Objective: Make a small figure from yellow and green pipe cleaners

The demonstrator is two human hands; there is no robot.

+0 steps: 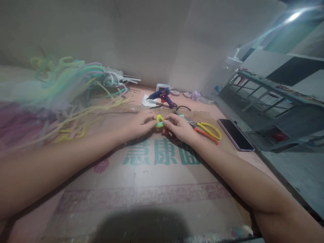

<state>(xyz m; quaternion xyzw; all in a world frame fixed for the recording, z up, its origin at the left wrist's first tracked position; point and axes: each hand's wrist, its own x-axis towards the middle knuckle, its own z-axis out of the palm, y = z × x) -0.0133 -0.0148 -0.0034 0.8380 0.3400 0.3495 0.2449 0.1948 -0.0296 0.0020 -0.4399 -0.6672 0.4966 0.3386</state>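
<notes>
Between my fingertips, just above the cardboard (149, 189), is a small yellow and mint-green piece bent from fuzzy craft stems (160, 118), with a loop at its top. My left hand (145, 124) pinches its left side between thumb and fingers. On the other side my right hand (178, 125) pinches it too, and a mint-green end shows beyond the knuckles. Scissors (207, 132) with one yellow and one orange handle lie right of my right hand, blades partly hidden. Behind the hands stands a dark blue glue gun (163, 96) with a small red light.
Many pastel craft stems (83, 76) are heaped at the left, some trailing toward my left forearm. A phone (236, 135) lies near the table's right edge. A white patch (149, 100) is under the glue gun's nozzle; a purple item (195, 96) sits at the back.
</notes>
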